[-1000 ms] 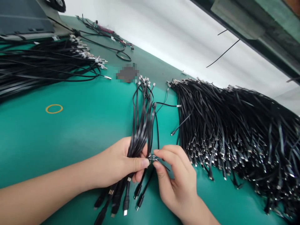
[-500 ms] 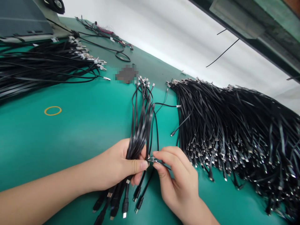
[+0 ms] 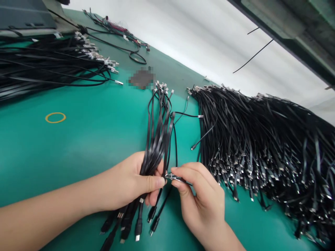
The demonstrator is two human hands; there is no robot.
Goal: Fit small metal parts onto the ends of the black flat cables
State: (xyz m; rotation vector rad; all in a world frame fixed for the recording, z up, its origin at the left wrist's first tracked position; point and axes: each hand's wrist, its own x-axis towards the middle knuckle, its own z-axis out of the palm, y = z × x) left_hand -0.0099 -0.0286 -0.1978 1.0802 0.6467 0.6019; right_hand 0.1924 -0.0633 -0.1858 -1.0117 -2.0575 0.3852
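Note:
My left hand [image 3: 141, 183] is closed round a bundle of flat black USB cables [image 3: 157, 139], thumb on top. Their plugs hang down below that hand, and the other metal ends lie farther up the mat. My right hand [image 3: 201, 198] pinches a small shiny metal tool with narrow jaws [image 3: 171, 176] between thumb and fingers. Its tip meets a cable at my left thumb; most of its handle is hidden by the fingers, and I cannot tell its exact kind.
A big heap of black cables [image 3: 243, 129] covers the right side of the green mat [image 3: 86, 146]. Another cable pile [image 3: 52, 66] lies at upper left. A yellow rubber band [image 3: 55, 118] rests at left. Tangled wires [image 3: 115, 31] lie at the back, and a shelf edge [image 3: 282, 24] overhangs the upper right.
The view has shifted slightly, moving the background. Both hands keep nearly the same pose, with the metal tool still against the cable by my left thumb.

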